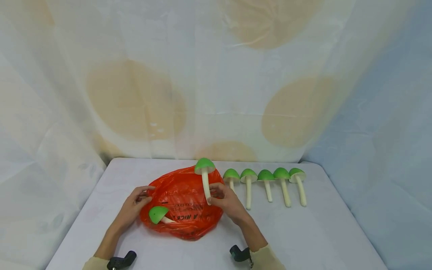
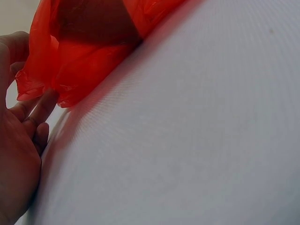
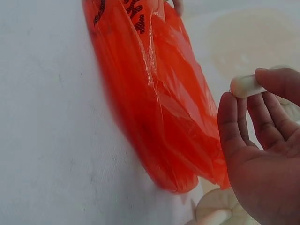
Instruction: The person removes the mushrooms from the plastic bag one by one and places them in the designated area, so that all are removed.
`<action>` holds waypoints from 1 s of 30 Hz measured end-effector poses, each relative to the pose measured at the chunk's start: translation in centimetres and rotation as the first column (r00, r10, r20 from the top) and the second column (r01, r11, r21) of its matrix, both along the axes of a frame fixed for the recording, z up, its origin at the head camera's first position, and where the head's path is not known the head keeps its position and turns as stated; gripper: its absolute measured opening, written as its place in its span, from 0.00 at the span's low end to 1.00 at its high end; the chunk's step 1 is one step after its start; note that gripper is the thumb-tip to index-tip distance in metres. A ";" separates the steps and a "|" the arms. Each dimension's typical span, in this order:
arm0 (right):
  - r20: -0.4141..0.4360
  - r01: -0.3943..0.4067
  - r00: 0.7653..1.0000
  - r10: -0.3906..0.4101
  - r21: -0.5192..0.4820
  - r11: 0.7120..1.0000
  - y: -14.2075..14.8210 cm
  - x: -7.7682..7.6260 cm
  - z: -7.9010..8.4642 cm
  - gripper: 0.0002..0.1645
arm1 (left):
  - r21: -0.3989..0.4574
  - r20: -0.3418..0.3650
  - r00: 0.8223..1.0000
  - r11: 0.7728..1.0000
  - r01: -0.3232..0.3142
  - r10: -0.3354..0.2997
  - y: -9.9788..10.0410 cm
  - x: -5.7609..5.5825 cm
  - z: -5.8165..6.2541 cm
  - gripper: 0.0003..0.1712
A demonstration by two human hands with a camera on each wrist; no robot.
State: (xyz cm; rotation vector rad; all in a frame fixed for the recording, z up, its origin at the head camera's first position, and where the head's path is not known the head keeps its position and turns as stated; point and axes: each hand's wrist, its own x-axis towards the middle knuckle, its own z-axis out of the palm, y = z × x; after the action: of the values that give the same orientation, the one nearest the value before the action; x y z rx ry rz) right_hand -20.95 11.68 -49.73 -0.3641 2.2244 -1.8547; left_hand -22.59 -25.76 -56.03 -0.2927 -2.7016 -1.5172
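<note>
A red plastic bag (image 1: 183, 195) with dark printing lies spread on the table, its mouth toward the near left. One model mushroom with a green cap (image 1: 158, 214) and white stem lies at that mouth. My left hand (image 1: 135, 202) grips the bag's left edge; in the left wrist view its fingers (image 2: 43, 108) are against the red plastic. Over the bag's right part, my right hand (image 1: 227, 200) pinches another green-capped mushroom (image 1: 204, 176) low on its stem, cap up. The right wrist view shows the stem end (image 3: 246, 86) between thumb and fingers.
To the right of the bag, several more green-capped mushrooms (image 1: 266, 179) lie in a row, stems toward me. They rest on a white table (image 1: 303, 236). Behind it hangs a pale curtain with tan circles (image 1: 138, 99), and cloth (image 1: 388, 150) flanks the sides.
</note>
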 end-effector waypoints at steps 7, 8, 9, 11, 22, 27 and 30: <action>0.014 0.016 1.000 -0.016 -0.025 1.000 1.0 0.1 -0.2 0.24 | 0.003 -0.003 1.000 1.000 0.004 -0.004 0.1 -0.1 0.0 0.20; 0.018 0.019 1.000 -0.019 -0.029 0.999 1.2 0.0 -0.2 0.24 | 0.005 -0.004 1.000 1.000 0.005 -0.005 0.1 -0.1 0.0 0.20; 0.017 0.021 1.000 -0.021 -0.035 0.999 1.4 0.1 -0.3 0.24 | 0.005 -0.006 1.000 1.000 0.006 -0.006 0.1 -0.1 0.0 0.20; 0.021 0.026 0.999 -0.026 -0.042 0.999 1.8 0.1 -0.3 0.24 | 0.003 -0.009 1.000 1.000 0.008 -0.008 0.2 -0.1 0.0 0.20; 0.031 0.077 0.997 -0.075 -0.080 0.994 3.5 0.3 -0.1 0.24 | -0.001 -0.024 1.000 1.000 0.011 -0.011 0.1 -0.2 0.0 0.20; 0.026 0.097 0.995 -0.095 -0.073 0.993 4.2 0.3 -0.6 0.25 | -0.002 -0.021 1.000 1.000 0.009 -0.009 0.1 -0.3 -0.1 0.20; 0.020 0.108 0.994 -0.107 -0.069 0.992 4.6 0.5 -0.6 0.27 | -0.007 -0.020 1.000 1.000 0.007 -0.007 0.0 -0.3 -0.1 0.20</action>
State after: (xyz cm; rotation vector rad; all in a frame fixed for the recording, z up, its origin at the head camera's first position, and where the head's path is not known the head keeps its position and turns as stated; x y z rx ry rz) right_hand -20.50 16.27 -50.28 -0.2437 2.2135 -1.9862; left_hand -22.88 -25.72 -56.14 -0.3160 -2.6939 -1.4988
